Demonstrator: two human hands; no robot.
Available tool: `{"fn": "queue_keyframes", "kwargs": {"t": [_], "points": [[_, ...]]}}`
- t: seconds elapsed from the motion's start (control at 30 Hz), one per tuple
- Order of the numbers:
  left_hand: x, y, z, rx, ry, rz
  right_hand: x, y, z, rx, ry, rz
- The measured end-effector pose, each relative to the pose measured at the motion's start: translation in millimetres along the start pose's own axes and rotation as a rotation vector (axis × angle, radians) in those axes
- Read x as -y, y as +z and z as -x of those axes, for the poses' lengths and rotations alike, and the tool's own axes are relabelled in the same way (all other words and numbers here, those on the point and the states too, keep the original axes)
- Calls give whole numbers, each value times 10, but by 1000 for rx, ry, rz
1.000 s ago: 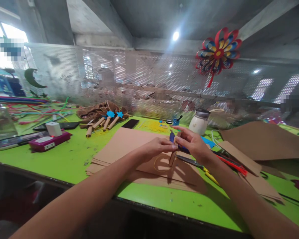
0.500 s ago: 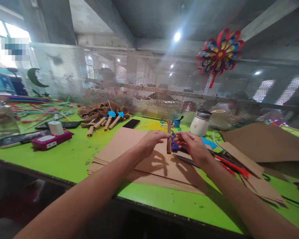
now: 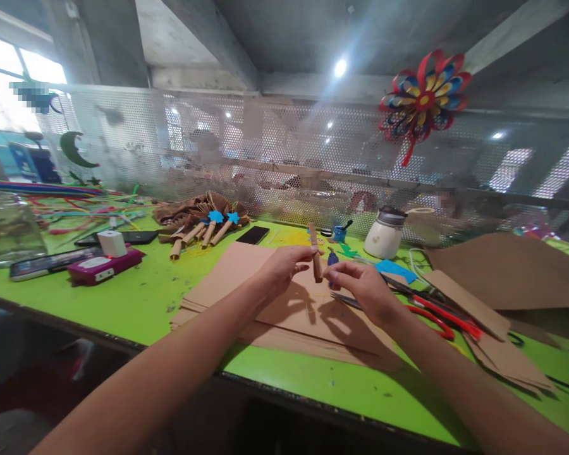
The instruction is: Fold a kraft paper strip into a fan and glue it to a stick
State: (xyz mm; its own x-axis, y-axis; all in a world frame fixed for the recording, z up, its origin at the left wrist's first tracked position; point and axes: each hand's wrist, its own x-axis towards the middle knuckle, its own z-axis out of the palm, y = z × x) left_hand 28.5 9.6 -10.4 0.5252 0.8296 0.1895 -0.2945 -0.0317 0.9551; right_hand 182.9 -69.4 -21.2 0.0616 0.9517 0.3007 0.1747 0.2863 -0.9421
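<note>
A narrow folded strip of brown paper (image 3: 317, 268) stands nearly upright in my left hand (image 3: 281, 273), pinched between thumb and fingertips at its middle. Close by on the right, my right hand (image 3: 364, 285) has thumb and fingers pressed together beside the strip's lower end. Whatever is in that pinch is too small to make out. Both hands are above a stack of brown paper sheets (image 3: 232, 272), where their shadows fall. Just behind my right fingertips is a small dark blue bottle (image 3: 332, 260), partly covered by them.
Red-handled scissors (image 3: 448, 316) and brown paper pieces (image 3: 507, 363) lie right. A white jar (image 3: 383, 235), blue paper (image 3: 396, 270) and black phone (image 3: 253, 235) sit behind. Pleated paper fans (image 3: 208, 224) and a purple power strip (image 3: 107, 266) occupy the left of the green table (image 3: 171, 316).
My right hand has moved slightly left and down to the strip's lower end, its fingers closing into a pinch. The strip now leans a little left at the top. The view shifted slightly.
</note>
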Motion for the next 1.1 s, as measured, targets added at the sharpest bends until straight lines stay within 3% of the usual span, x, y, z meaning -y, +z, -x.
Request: {"fn": "queue_keyframes", "kwargs": {"t": [0.27, 0.57, 0.77, 0.93, 1.1], "points": [[2, -35, -44, -41, 4, 122, 155, 46, 114, 263, 65, -165], [-64, -3, -11, -106, -76, 279, 59, 168, 145, 340, 64, -23], [-146, 59, 26, -72, -157, 332, -99, 171, 70, 296, 113, 10], [-157, 109, 80, 80, -273, 287, -208, 70, -31, 203, 171, 39], [-154, 102, 104, 212, -363, 109, -195, -109, -116, 97, 49, 112]]}}
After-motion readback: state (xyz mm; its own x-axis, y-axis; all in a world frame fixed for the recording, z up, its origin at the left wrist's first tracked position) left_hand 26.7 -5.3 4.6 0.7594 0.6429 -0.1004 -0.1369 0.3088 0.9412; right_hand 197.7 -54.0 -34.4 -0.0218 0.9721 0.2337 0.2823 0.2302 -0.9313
